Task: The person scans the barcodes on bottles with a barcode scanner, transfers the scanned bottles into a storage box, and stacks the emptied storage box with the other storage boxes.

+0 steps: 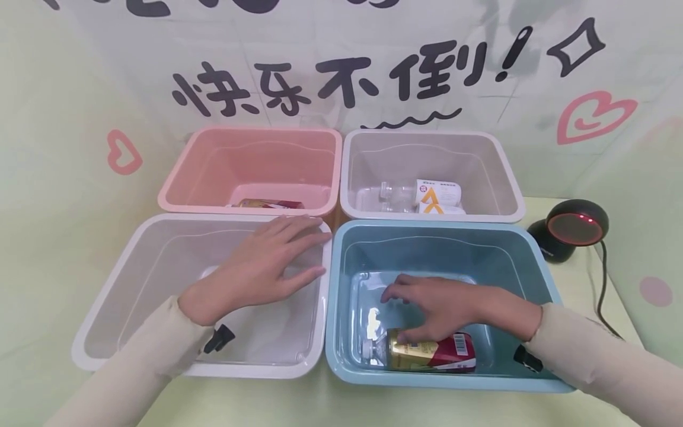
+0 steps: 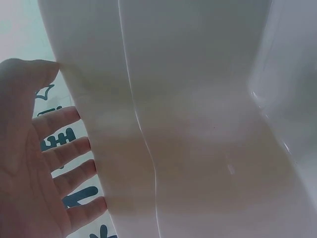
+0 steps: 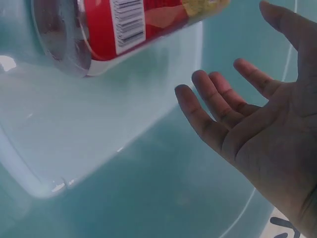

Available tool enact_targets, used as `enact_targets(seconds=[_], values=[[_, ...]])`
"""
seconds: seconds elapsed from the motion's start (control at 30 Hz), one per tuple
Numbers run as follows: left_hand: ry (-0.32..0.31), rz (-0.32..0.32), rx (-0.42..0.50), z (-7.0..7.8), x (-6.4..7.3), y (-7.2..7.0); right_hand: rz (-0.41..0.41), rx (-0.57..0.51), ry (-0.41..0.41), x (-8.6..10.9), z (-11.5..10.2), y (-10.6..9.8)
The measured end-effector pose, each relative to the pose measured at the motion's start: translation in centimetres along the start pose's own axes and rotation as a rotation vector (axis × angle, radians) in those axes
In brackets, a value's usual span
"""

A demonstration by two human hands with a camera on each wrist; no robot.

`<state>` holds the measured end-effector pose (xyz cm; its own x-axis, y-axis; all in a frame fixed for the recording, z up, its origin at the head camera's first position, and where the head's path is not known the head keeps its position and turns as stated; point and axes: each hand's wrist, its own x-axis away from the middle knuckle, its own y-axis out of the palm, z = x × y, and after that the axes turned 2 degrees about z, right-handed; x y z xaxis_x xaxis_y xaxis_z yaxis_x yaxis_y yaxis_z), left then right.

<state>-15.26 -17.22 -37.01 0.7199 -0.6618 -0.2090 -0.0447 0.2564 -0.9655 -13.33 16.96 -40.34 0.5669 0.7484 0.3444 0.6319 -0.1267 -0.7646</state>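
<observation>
My right hand (image 1: 440, 305) reaches into the blue bin (image 1: 539, 267), fingers spread and slightly bent. Below it a bottle (image 1: 432, 353) with a gold and red label lies on its side on the bin floor, cap to the left. In the right wrist view, a gap shows between the fingers and the bottle (image 3: 129, 25). Over the white bin (image 1: 160, 296) at front left hovers my left hand (image 1: 261, 267), its fingers extended toward the rim's far right corner. The left wrist view has this hand (image 2: 29, 148) with spread fingers beside the rim, holding nothing.
Behind stand a pink bin (image 1: 213, 172) with a gold-and-red-labelled item (image 1: 272, 204) and a grey-white bin (image 1: 480, 172) holding clear bottles (image 1: 437, 193) with white labels. A black scanner-like device (image 1: 576, 222) with a cable sits at right. A printed sheet (image 1: 299, 35) hangs behind.
</observation>
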Motion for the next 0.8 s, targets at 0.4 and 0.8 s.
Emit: enact_targets(seconds=[0.4,0.8], values=[[-0.008,-0.007,0.003,0.0,0.0,-0.1,-0.161,-0.024,0.082,-0.6,0.0,1.0],[-0.008,-0.011,-0.003,0.0,0.1,0.0,-0.227,-0.005,0.132,-1.3,-0.1,1.7]])
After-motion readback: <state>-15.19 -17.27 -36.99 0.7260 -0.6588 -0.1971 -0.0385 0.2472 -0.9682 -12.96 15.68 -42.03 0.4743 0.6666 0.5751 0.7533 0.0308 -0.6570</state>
